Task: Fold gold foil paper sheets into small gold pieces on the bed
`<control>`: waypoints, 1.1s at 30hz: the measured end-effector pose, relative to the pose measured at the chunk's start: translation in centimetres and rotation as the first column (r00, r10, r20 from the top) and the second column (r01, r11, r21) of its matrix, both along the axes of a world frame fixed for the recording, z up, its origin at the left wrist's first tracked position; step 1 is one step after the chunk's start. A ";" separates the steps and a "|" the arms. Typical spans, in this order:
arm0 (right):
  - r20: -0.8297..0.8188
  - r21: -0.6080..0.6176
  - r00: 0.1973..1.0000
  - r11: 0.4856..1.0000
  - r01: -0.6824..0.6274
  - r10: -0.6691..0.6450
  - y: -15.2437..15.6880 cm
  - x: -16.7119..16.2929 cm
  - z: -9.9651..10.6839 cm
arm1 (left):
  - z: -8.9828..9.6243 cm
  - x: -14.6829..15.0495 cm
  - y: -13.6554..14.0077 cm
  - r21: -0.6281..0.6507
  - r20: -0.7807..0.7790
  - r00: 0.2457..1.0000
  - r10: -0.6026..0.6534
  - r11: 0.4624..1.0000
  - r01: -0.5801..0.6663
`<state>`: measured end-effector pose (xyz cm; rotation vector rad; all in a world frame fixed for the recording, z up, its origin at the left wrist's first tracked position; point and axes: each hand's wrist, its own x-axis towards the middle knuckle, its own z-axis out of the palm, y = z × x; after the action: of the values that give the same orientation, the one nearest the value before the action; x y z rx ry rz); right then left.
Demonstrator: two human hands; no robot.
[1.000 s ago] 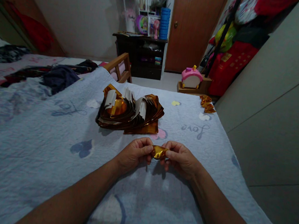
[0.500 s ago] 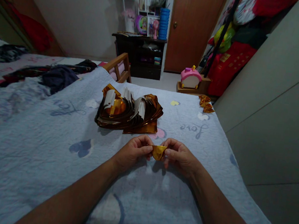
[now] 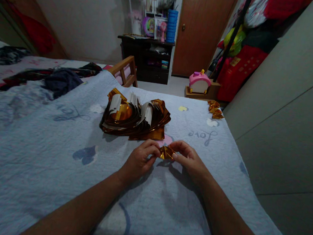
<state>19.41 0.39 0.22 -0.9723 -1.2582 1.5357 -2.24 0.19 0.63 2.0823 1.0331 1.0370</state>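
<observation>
Between my two hands is a small folded gold foil paper ingot (image 3: 166, 153), held a little above the bed. My left hand (image 3: 142, 157) pinches its left end between thumb and fingers. Its right end is gripped by the thumb and fingers of my right hand (image 3: 188, 159). Just beyond my hands lies a thick stack of gold foil paper sheets (image 3: 135, 130), curled over so that pale undersides show. Several folded gold foil pieces (image 3: 215, 110) sit together near the bed's far right corner.
A pale blue quilt (image 3: 80, 188) with hearts and lettering covers the bed. Clothes (image 3: 61, 82) lie at the left. A grey cabinet (image 3: 291, 121) rises along the right side. Past the far edge are a wooden chair (image 3: 126, 70), a pink toy (image 3: 200, 83) and a dark shelf (image 3: 144, 59).
The foil ingot has been turned in my fingers, from a smooth curved side to its creased, pointed side. Both hands have shifted slightly away from me.
</observation>
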 end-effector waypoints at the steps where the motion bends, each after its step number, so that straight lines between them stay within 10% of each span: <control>1: 0.021 0.011 1.000 1.000 0.009 -0.009 0.0 0.0 0.0 | -0.1 0.0 0.0 0.011 -0.011 1.000 0.006 1.000 -0.006; 33: 0.452 0.170 0.813 0.931 0.324 -0.366 2.1 2.0 -0.3 | -1.0 0.9 0.3 -0.121 -0.015 0.994 0.104 0.987 -0.105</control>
<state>21.38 2.49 -0.08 -1.4948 -1.3703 0.9746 -1.31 0.47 -0.41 1.9539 1.1910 0.9904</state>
